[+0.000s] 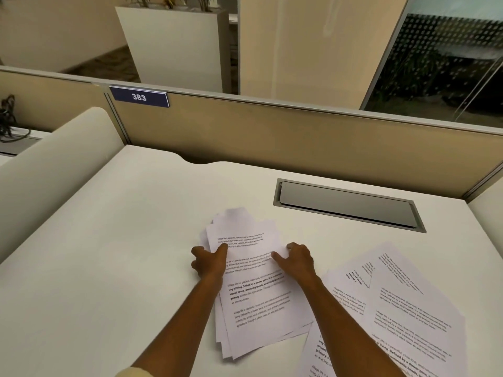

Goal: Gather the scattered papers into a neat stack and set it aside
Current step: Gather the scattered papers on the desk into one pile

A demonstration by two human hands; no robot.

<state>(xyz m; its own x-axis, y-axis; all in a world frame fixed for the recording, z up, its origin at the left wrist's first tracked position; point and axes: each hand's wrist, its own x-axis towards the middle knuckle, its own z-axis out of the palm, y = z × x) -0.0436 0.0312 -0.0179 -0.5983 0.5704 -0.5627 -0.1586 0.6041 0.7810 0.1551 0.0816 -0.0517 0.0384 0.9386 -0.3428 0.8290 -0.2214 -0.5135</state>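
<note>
The gathered stack (255, 289) of printed white sheets lies near the middle of the surface (109, 240). Its long axis runs from the near edge away toward the partition (272, 131), tilted slightly so the far end leans left. The sheets are not squared: corners fan out at the far end and at the near left corner.

The left hand (209, 261) grips the stack's left edge, thumb on top of the upper sheet and fingers curled at the side. The right hand (298, 261) holds the right edge, thumb laid on the paper and fingers bent over the margin.

A second group of loose sheets (394, 308) lies to the right of the stack, overlapping one another at differing angles and reaching the near right corner of the view. The stack's near right corner overlaps or touches this group; which cannot be told.

The surface is smooth and off-white. Open room lies to the left of the stack. A recessed grey metal cable hatch (348, 205) sits beyond the stack, to the right. The beige partition carries a blue plate reading 383 (139, 97).
</note>
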